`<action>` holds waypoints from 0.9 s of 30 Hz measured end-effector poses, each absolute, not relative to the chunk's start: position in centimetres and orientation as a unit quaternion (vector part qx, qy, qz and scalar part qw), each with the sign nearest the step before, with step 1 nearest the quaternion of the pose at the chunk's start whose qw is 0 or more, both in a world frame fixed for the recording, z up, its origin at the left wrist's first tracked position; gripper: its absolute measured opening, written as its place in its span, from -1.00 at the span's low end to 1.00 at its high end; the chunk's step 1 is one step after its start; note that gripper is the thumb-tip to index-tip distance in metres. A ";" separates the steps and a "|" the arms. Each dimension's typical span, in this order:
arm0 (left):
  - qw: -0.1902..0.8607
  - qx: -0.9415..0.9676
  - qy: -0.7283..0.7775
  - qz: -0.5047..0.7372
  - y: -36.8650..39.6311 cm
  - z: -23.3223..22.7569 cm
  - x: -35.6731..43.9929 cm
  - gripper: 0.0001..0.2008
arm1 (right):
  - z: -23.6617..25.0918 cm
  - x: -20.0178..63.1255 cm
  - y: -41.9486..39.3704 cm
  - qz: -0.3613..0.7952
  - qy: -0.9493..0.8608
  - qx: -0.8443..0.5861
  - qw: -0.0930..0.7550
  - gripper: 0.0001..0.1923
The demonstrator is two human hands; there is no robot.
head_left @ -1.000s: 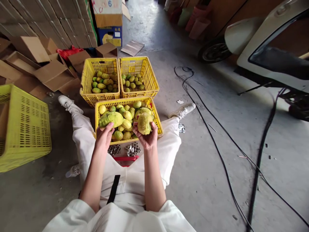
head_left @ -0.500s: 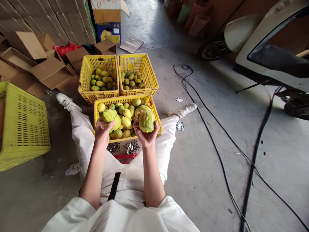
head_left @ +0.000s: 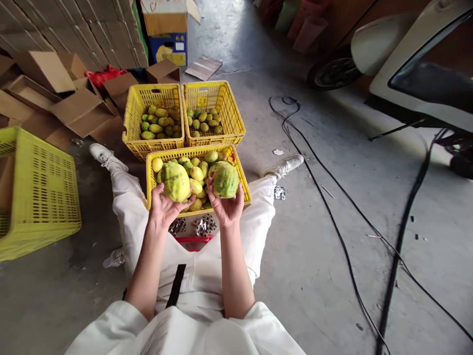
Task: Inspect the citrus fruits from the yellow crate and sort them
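Holding one large fruit in each hand above the near crate (head_left: 242,183), centre of the frame.

Progress, as judged: sorting appears to be under way. Near crate heaped; the two far crates, left (head_left: 130,118) and right (head_left: 233,116), each hold only a shallow layer, so most fruit looks unsorted.

Left hand (head_left: 164,209): fingers curled under and clamped on a yellow-green fruit (head_left: 175,180), rounded, bumpy skin.
Right hand (head_left: 227,207): fingers wrapped from below around a greener fruit (head_left: 224,179), knobbly, with yellowish patches.

Both fruits are far bigger than the small ones in the far crates. Side crate (head_left: 40,192), left edge, tipped; contents cannot be told.
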State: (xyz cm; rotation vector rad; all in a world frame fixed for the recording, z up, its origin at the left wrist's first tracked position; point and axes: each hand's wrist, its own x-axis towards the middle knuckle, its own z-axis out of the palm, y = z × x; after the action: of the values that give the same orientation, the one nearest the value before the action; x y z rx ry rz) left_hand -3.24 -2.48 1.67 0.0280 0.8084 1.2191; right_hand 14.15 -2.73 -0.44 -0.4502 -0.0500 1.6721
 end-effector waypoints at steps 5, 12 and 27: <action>0.788 0.003 0.313 0.530 -2.9 1.9 -3.2 -0.37 | -1.0 14.5 -2.9 0.756 0.002 -0.156 0.635 -0.31; 0.759 0.075 0.349 0.544 -2.8 0.5 -2.8 -0.38 | -0.3 14.4 -2.9 0.762 -0.020 -0.188 0.619 -0.30; 0.573 0.122 0.412 0.698 -2.4 0.6 -2.5 -0.65 | -0.1 14.4 -2.9 0.753 -0.001 -0.210 0.623 -0.42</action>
State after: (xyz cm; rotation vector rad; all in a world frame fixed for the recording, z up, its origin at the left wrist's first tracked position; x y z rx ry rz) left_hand -2.46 -2.41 0.64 0.2867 0.9668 1.6363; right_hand 14.38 -2.90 -0.15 -0.4830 -0.0034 1.7300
